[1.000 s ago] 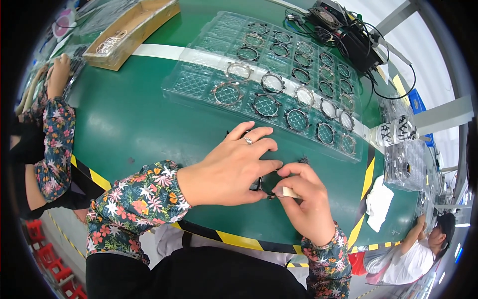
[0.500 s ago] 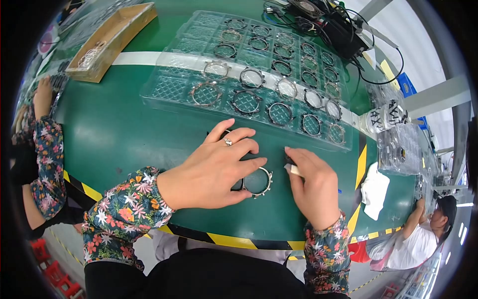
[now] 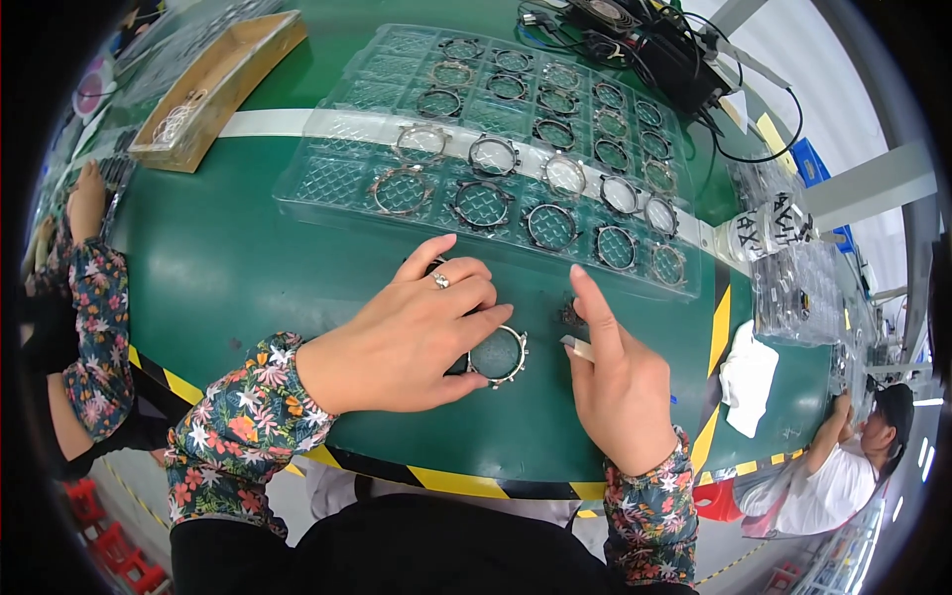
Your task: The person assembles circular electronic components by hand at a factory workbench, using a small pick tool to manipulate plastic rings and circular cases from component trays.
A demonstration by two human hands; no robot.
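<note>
My left hand (image 3: 402, 332) is closed over the green table, its thumb and fingers at the left edge of a silver watch case ring (image 3: 498, 355). Part of that ring is hidden by the hand, and a dark object shows only slightly beyond the knuckles. My right hand (image 3: 623, 392) is to the right of the ring, its index finger stretched forward. Between its thumb and palm sits a small pale strip (image 3: 583, 349) with a dark tip, whose kind I cannot make out. A little heap of tiny dark parts (image 3: 569, 313) lies beside the index finger.
A clear compartment tray (image 3: 337, 174) with many watch case rings stands ahead. At the far left is a wooden box (image 3: 169, 157); at the far right are a cabled black device (image 3: 664, 74), a white tub (image 3: 759, 233) and a white cloth (image 3: 749, 382). Co-workers sit on both sides.
My left hand and the watch case ring have shifted a little left. My right index finger has straightened and lifted, uncovering the heap of tiny dark parts.
</note>
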